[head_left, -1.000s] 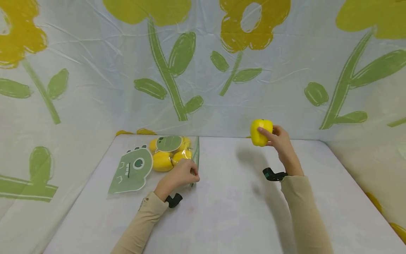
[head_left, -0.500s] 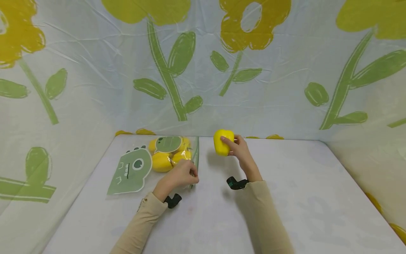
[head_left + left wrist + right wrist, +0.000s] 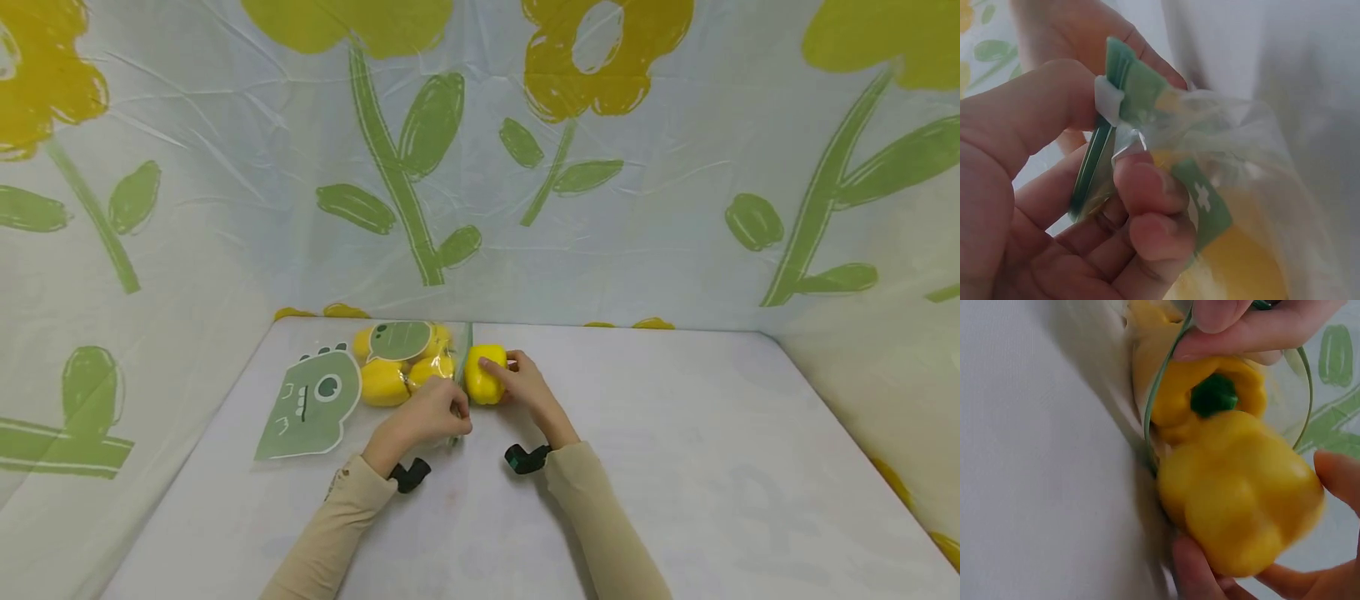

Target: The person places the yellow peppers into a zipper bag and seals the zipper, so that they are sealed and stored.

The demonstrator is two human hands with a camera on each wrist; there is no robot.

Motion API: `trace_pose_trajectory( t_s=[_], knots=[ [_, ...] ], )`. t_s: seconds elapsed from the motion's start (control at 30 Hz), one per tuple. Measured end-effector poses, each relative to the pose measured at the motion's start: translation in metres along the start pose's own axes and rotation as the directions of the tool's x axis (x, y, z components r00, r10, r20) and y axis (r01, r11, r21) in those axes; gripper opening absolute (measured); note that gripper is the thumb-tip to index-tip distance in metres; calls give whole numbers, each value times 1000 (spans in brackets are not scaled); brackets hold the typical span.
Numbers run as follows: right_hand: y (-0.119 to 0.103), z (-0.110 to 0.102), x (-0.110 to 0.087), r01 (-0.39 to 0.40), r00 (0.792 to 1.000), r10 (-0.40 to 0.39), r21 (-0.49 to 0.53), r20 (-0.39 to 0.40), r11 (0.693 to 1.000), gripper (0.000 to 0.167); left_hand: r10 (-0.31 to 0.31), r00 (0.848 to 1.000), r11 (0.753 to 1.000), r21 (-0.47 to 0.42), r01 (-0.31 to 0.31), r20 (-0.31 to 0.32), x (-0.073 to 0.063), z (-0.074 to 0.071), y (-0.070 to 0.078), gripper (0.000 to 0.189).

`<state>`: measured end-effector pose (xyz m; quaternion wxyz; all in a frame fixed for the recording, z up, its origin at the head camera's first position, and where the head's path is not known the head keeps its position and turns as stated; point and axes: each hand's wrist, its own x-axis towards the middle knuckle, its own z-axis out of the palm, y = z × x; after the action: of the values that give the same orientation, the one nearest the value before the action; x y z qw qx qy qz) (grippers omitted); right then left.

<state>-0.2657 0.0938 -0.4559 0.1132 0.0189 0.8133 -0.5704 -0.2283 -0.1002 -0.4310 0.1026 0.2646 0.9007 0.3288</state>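
1. Yellow pepper [image 3: 486, 375]: centre of the head frame, just right of the clear bag [image 3: 311, 408]. In the right wrist view it's at the bag mouth, overlapping the rim; can't tell if any of it is inside.
2. Right hand [image 3: 525, 385]: gripping the pepper, thumb one side, fingers the other.
3. Left hand [image 3: 431, 410]: thumb and fingers curled on the bag's edge by the green zip strip [image 3: 1092, 169] and white slider [image 3: 1109, 100]; mouth gapes in the right wrist view.
4. Bagged peppers [image 3: 384, 382]: yellow, left of centre; one shows a green stem [image 3: 1213, 395] in the right wrist view.
5. Handling, pepper: probably light, fairly stiff, likely a toy; smooth, shiny skin could slip. Best hold: across the lobed sides, as now. Low breakage risk, I'd guess.
6. Handling, bag: thin, floppy, likely to fold or snag; hold by the stiffer zip edge.
7. Vs half a second ago: pepper and right hand have shifted left and lower in the head frame, from apart to right beside the bag's edge. Left hand and bag about the same place.
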Motion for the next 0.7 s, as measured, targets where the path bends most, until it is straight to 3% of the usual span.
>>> trace_pose_trajectory(
  t_s=[0.1,0.37,0.5,0.7],
  knots=[
    [-3,0,-1,18,998,-19,17,62,1000,64,3,1000,1000,-9,-3,1,0,0,0,8],
    [1,-8,-1,24,974,-74,227,214,974,57,41,999,999,16,-41,1,1,0,-2,7],
    [4,-4,0,30,972,-92,276,217,961,57,77,997,997,27,-77,-6,1,1,-3,7],
    [1,9,-3,48,983,-99,296,158,954,58,123,992,991,46,-122,-32,3,3,-6,8]
  ],
)
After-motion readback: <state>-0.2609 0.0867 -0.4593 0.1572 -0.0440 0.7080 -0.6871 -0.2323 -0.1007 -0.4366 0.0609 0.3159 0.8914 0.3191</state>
